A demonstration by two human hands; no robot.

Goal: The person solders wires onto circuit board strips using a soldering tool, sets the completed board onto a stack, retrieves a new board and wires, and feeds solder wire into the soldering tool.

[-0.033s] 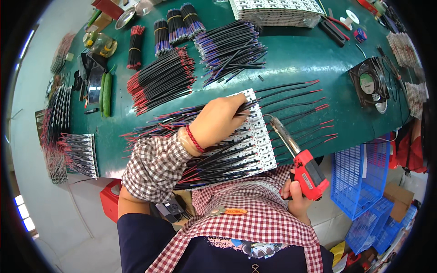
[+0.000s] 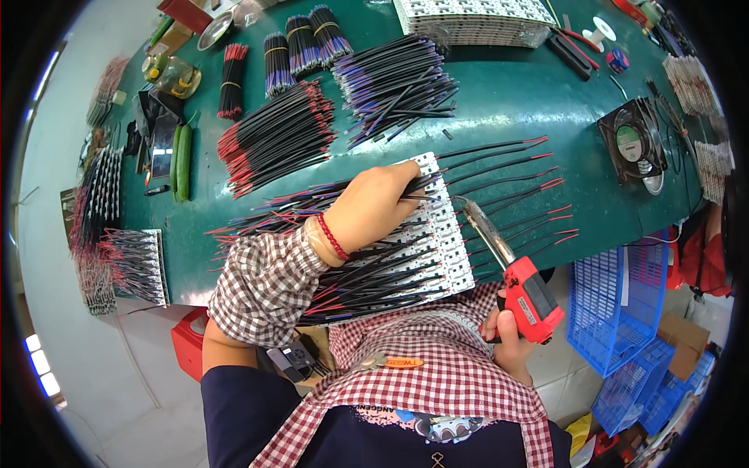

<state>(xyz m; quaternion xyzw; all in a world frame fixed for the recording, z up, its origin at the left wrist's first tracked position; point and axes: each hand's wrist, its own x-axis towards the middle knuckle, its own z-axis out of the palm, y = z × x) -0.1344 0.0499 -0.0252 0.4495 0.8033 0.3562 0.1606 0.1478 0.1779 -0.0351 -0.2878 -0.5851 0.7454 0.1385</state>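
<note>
A white circuit-board panel (image 2: 454, 248) lies at the table's near edge, with many black wires attached along its rows. My left hand (image 2: 370, 204) rests over its upper part, fingers closed in a pinch on a black wire (image 2: 424, 196) whose end lies against the board. In my right hand (image 2: 511, 347) is a red soldering gun (image 2: 534, 300), gripped by its handle. Its metal barrel points up and left, and the thin tip is close to the panel's right edge, beside the wires with red ends. Part of my right hand is behind the gun.
Loose black wires with red ends (image 2: 277, 136) and purple ends (image 2: 394, 82) lie beyond the panel. Stacked panels (image 2: 476, 23) stand at the back. A black fan (image 2: 632, 144) is at right, cucumbers (image 2: 182, 160) at left. Blue crates (image 2: 612, 308) stand below the table's right side.
</note>
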